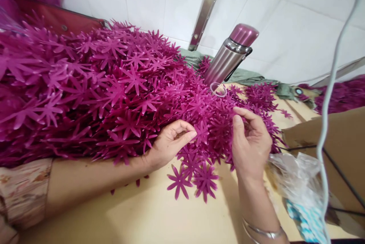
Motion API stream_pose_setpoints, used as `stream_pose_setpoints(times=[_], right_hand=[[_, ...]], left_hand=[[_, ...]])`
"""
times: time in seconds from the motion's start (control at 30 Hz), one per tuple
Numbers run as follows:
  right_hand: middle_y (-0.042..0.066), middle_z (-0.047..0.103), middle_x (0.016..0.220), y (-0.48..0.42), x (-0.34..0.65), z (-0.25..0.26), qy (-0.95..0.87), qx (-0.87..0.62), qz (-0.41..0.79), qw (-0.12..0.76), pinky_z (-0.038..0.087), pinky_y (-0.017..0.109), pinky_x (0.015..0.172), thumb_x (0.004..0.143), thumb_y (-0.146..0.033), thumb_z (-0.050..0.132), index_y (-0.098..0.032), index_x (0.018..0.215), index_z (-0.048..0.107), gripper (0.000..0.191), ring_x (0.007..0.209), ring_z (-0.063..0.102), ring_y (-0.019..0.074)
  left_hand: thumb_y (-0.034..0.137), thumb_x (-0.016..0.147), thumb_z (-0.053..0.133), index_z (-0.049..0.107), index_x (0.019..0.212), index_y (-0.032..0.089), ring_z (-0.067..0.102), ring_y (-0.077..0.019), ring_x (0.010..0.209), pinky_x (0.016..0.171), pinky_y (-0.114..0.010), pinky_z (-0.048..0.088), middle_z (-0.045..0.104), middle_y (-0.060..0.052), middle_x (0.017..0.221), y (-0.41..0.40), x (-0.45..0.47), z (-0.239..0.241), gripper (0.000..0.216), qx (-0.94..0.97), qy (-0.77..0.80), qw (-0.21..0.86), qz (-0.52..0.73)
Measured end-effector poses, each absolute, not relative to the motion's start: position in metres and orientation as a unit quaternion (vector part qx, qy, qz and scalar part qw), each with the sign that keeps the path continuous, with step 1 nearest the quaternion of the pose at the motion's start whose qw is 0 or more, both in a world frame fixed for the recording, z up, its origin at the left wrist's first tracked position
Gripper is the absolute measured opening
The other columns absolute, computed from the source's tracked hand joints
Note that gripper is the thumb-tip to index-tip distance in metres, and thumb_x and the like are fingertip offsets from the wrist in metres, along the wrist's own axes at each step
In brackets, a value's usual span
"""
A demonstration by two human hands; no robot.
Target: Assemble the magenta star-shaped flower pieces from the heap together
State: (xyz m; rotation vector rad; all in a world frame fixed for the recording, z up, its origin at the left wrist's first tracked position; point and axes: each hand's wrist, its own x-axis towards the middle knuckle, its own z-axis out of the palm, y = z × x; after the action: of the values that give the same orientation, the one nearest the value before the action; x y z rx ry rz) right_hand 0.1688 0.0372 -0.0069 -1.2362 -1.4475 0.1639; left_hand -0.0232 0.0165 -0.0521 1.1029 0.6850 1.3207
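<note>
My left hand [173, 139] is closed in a pinch, thumb against the curled index finger, in front of a large heap of magenta star-shaped artificial flower pieces [134, 78]. A magenta flower piece [202, 133] shows right at its fingertips; whether it is gripped I cannot tell. To the right, my right hand [251, 143] has its thumb and index finger close together and the other fingers curled. Anything between them is too small to make out. Below and between both hands, a flower piece [179, 182] and a small stack [205, 181] lie on the pale yellow tabletop [137, 213].
A steel thermos [224, 57] with a magenta lid stands tilted in view behind the heap, near a clear ring [218, 89]. On the right are a cardboard box [336, 152], a clear plastic bag [299, 173] and a hanging white cable [327, 103]. White tiles [148, 0] form the back wall.
</note>
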Motion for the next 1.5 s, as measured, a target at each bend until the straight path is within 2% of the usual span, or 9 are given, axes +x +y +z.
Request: stream_pose_setpoints(times=[0.17, 0.27, 0.33, 0.47, 0.57, 0.7, 0.97, 1.3, 1.5], right_hand=[[0.008, 0.074, 0.124, -0.004, 0.166, 0.016, -0.654, -0.539, 0.220, 0.483, 0.051, 0.048, 0.108, 0.093, -0.040, 0.073, -0.027, 0.125, 0.070, 0.034, 0.114, 0.069, 0.0242], [0.008, 0.073, 0.130, -0.033, 0.158, 0.007, -0.619, -0.525, 0.341, 0.474, 0.057, 0.042, 0.102, 0.087, -0.037, 0.081, -0.029, 0.133, 0.065, 0.050, 0.115, 0.070, 0.0223], [0.006, 0.075, 0.123, -0.051, 0.151, -0.006, -0.578, -0.529, 0.376, 0.495, 0.060, 0.037, 0.095, 0.086, -0.034, 0.082, -0.029, 0.128, 0.067, 0.044, 0.108, 0.071, 0.0202], [0.002, 0.075, 0.103, -0.079, 0.136, -0.032, -0.507, -0.552, 0.352, 0.561, 0.059, 0.029, 0.086, 0.089, -0.029, 0.080, -0.026, 0.101, 0.074, 0.014, 0.097, 0.071, 0.0162], [0.002, 0.074, 0.104, -0.094, 0.132, -0.043, -0.471, -0.561, 0.314, 0.604, 0.057, 0.028, 0.087, 0.090, -0.028, 0.078, -0.024, 0.095, 0.073, 0.008, 0.100, 0.070, 0.0164], [0.000, 0.073, 0.095, -0.109, 0.133, -0.048, -0.427, -0.585, 0.305, 0.618, 0.057, 0.024, 0.078, 0.091, -0.029, 0.078, -0.025, 0.099, 0.072, 0.011, 0.086, 0.069, 0.0134], [0.001, 0.074, 0.112, -0.140, 0.115, -0.051, -0.432, -0.575, 0.424, 0.551, 0.059, 0.023, 0.084, 0.089, -0.030, 0.079, -0.032, 0.128, 0.065, 0.042, 0.098, 0.072, 0.0149], [-0.001, 0.074, 0.103, -0.137, 0.096, -0.052, -0.422, -0.557, 0.470, 0.540, 0.058, 0.018, 0.084, 0.091, -0.026, 0.076, -0.030, 0.121, 0.066, 0.033, 0.093, 0.072, 0.0109], [-0.003, 0.070, 0.092, -0.104, 0.100, -0.059, -0.411, -0.489, 0.521, 0.566, 0.058, 0.018, 0.078, 0.091, -0.025, 0.077, -0.029, 0.121, 0.065, 0.032, 0.083, 0.067, 0.0092]], left_hand=[[0.026, 0.095, 0.068, 0.061, 0.094, 0.018, 0.055, -0.0089, 0.071, 0.070, -0.021, 0.046, 0.061, 0.002, 0.078, 0.006, -0.027, -0.045, 0.012, 0.521, 0.275, 0.603, 0.538], [0.026, 0.096, 0.067, 0.061, 0.095, 0.017, 0.057, -0.0096, 0.071, 0.068, -0.021, 0.047, 0.063, 0.000, 0.081, -0.003, -0.031, -0.041, 0.010, 0.586, 0.265, 0.578, 0.502], [0.027, 0.097, 0.065, 0.063, 0.098, 0.017, 0.058, -0.0099, 0.070, 0.067, -0.022, 0.047, 0.064, 0.000, 0.081, -0.007, -0.033, -0.041, 0.011, 0.635, 0.253, 0.564, 0.463], [0.031, 0.099, 0.062, 0.064, 0.100, 0.017, 0.064, -0.0110, 0.069, 0.066, -0.022, 0.050, 0.067, -0.001, 0.079, -0.016, -0.035, -0.037, 0.014, 0.685, 0.257, 0.562, 0.385], [0.032, 0.099, 0.063, 0.064, 0.099, 0.017, 0.069, -0.0130, 0.068, 0.063, -0.023, 0.054, 0.071, -0.001, 0.080, -0.023, -0.035, -0.022, 0.015, 0.671, 0.283, 0.602, 0.329], [0.027, 0.097, 0.064, 0.067, 0.094, 0.018, 0.067, -0.0111, 0.066, 0.063, -0.022, 0.051, 0.071, 0.002, 0.078, -0.034, -0.035, 0.003, 0.010, 0.710, 0.320, 0.563, 0.278], [0.024, 0.100, 0.057, 0.062, 0.090, 0.018, 0.062, -0.0126, 0.083, 0.077, -0.025, 0.048, 0.065, 0.000, 0.087, -0.074, -0.046, -0.017, 0.013, 0.638, 0.386, 0.579, 0.330], [0.031, 0.101, 0.061, 0.065, 0.095, 0.017, 0.063, -0.0160, 0.092, 0.083, -0.028, 0.049, 0.066, -0.004, 0.094, -0.072, -0.071, -0.050, 0.016, 0.624, 0.335, 0.604, 0.367], [0.025, 0.095, 0.069, 0.065, 0.093, 0.016, 0.062, -0.0107, 0.078, 0.074, -0.023, 0.050, 0.067, 0.000, 0.084, -0.042, -0.074, -0.050, 0.010, 0.594, 0.337, 0.619, 0.387]])
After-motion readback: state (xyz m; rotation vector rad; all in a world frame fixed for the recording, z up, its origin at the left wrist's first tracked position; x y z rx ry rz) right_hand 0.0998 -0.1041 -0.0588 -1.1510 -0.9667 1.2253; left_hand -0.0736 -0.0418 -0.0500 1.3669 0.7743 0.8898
